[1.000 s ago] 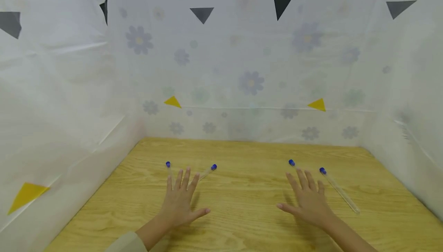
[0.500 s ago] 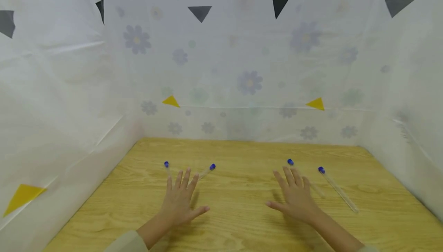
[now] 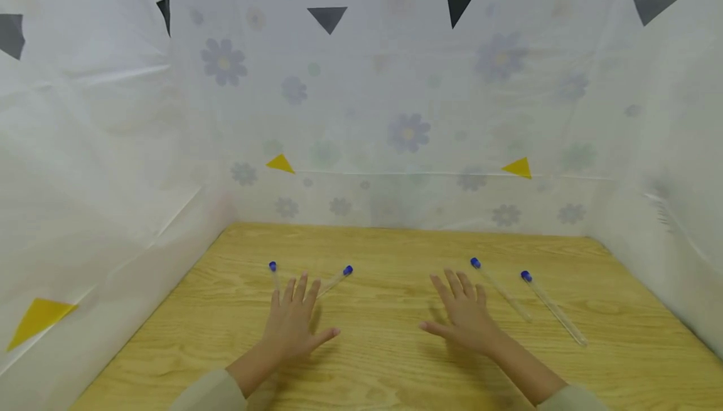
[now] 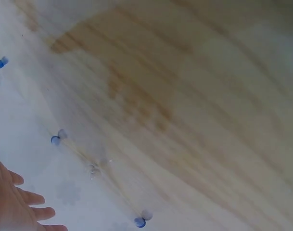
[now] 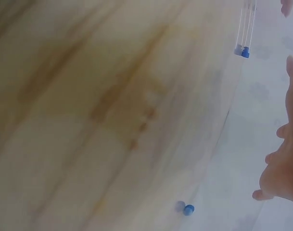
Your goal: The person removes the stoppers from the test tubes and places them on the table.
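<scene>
In the head view my left hand [image 3: 290, 326] is spread above the table, fingers straight, holding nothing. Two clear tubes with blue caps lie just beyond it: one [image 3: 273, 270] at its fingertips on the left, another [image 3: 337, 280] slanting off to the right, their lower parts partly hidden by the hand. My right hand [image 3: 465, 317] is likewise spread and holds nothing. To its right lie two more blue-capped clear tubes, the nearer one [image 3: 503, 290] and the outer one [image 3: 556, 310], roughly parallel. The left wrist view shows my left hand [image 4: 14, 202] apart from the tubes.
A wood-grain table [image 3: 390, 361] lies under everything. White flower-printed sheeting [image 3: 361, 97] walls it at the back and both sides, with black and yellow triangles stuck on. The tabletop reflects the hands in the wrist views.
My right hand has moved left, away from the right-hand tubes, so the nearer of them shows along its length. My left hand has hardly moved. The tubes lie as before.
</scene>
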`<action>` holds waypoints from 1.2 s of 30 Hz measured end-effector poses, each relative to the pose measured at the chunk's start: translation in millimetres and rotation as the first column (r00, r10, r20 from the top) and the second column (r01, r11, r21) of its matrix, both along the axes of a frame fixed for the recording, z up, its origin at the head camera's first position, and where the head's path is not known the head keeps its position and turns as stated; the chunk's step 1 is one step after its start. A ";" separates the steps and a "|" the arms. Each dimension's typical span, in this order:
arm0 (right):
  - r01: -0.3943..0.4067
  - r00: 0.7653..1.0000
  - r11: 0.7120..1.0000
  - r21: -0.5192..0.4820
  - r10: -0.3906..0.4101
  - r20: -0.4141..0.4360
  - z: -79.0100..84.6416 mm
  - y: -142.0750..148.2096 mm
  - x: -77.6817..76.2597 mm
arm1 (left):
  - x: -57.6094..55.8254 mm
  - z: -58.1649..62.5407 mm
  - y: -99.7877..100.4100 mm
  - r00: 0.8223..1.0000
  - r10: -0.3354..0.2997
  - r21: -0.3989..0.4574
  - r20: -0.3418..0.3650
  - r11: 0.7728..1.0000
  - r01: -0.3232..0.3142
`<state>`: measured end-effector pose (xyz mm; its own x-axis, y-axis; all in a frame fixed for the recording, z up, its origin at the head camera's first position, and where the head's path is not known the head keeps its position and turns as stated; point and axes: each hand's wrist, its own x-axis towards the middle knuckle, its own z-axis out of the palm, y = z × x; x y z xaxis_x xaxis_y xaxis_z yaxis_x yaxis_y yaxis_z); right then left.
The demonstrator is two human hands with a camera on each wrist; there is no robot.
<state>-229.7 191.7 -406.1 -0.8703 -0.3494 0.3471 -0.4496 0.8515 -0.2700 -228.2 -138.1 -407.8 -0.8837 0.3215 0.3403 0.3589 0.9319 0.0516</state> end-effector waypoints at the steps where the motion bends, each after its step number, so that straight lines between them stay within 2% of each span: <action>1: -0.009 1.000 1.000 -0.013 0.009 0.007 0.3 -1.3 -0.6 | -0.8 0.0 0.0 1.000 0.005 0.003 0.007 1.000 -0.005; 6: -0.051 0.999 0.998 -0.026 0.051 0.010 -0.4 -6.6 -4.7 | -2.7 -0.3 0.5 0.999 0.010 0.027 0.036 1.000 -0.011; 15: -0.129 0.991 0.991 -0.018 0.128 -0.026 -2.3 -17.1 -13.2 | -6.9 -2.4 3.4 1.000 -0.003 0.022 0.022 1.000 0.003; 20: -0.166 0.986 0.984 -0.070 0.166 0.007 -2.0 -23.9 -17.8 | -9.8 -3.6 4.1 1.000 0.000 0.018 0.025 1.000 -0.001; 28: -0.198 0.979 0.972 -0.124 0.203 0.031 -2.4 -37.9 -26.6 | -13.9 -2.2 6.5 0.997 -0.007 0.040 0.071 0.999 0.004; 36: -0.180 0.975 0.970 -0.164 0.198 0.103 -4.2 -52.5 -36.8 | -24.6 -1.4 9.7 0.998 0.011 0.052 0.065 0.999 -0.014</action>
<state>-266.5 139.2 -410.3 -0.8315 -0.4620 0.3083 -0.5554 0.6986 -0.4511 -252.9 -128.4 -409.2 -0.9081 0.2934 0.2987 0.3414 0.9319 0.1227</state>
